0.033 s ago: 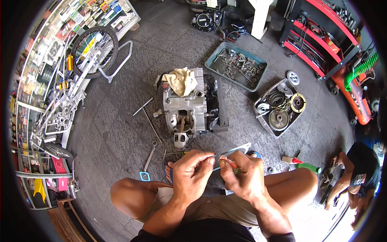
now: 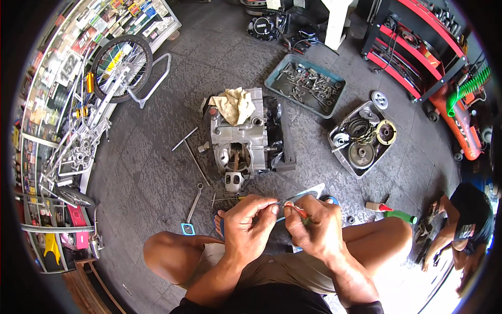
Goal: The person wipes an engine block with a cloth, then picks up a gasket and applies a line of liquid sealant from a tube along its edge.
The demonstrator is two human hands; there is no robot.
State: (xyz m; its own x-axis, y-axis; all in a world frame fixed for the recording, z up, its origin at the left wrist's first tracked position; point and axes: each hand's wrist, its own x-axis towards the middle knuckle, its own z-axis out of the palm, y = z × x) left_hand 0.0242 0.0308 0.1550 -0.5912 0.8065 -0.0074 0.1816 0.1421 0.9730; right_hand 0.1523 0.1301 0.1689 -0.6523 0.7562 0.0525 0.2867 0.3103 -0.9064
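Note:
A thin, pale flat gasket is held level in front of me, its pointed end with a hole showing beyond my right fingers. Thumb and forefinger of my left hand pinch its near edge. My right hand is closed round a small red-and-white tube-like thing, its tip close to the gasket; my fingers cover most of it. Beyond both hands stands a metal engine block, with a cream rag on top. A piston sticks out of its near side.
Left of the engine lie a T-handle wrench, a combination spanner and a blue-edged square piece. A tray of bolts and a metal case of clutch parts sit to the right. A green bottle lies near my right knee; another person crouches beyond.

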